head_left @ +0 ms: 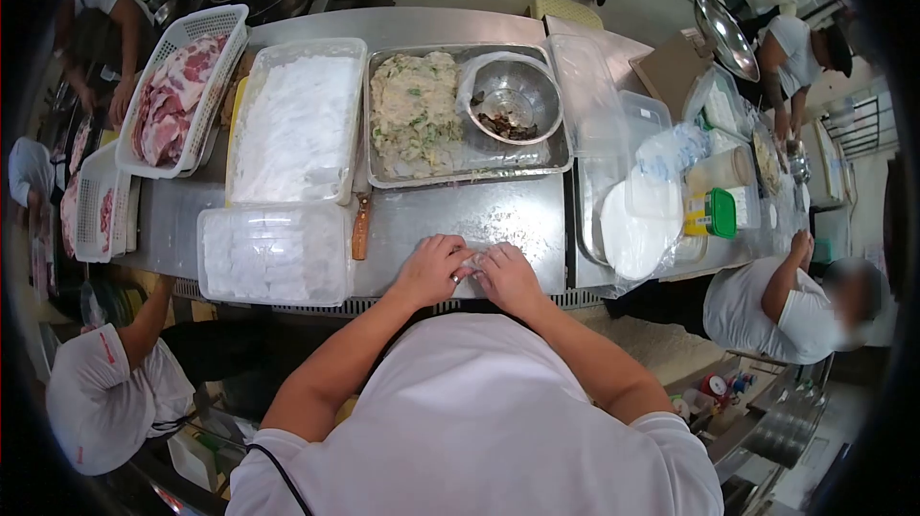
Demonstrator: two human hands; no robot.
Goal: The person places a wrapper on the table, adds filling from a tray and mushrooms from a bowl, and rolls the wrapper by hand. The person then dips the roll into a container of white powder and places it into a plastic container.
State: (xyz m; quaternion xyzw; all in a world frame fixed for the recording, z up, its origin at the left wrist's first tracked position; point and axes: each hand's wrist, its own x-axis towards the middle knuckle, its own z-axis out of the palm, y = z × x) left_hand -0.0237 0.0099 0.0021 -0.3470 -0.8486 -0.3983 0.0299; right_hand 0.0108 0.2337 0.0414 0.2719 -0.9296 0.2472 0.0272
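Note:
Over the steel table's front edge, my left hand (pixel 436 272) and my right hand (pixel 508 278) meet, both with fingers closed. Pinched between their fingertips is a small whitish dumpling-like piece (pixel 471 265), mostly hidden by the fingers. Beyond them a metal tray (pixel 479 174) holds a pale filling with green bits (pixel 412 109). At its right side sits a steel bowl (pixel 522 94) with dark scraps. Left of my hands lies a wooden-handled tool (pixel 360 229), its far end partly hidden near the tray.
Two plastic tubs (pixel 297 123) (pixel 273 252) with white contents stand on the left. Raw meat fills a white basket (pixel 211 94) beyond. Plastic containers and a green-lidded tub (pixel 714 214) crowd the right. Co-workers (pixel 120 377) (pixel 776 305) stand close on both sides.

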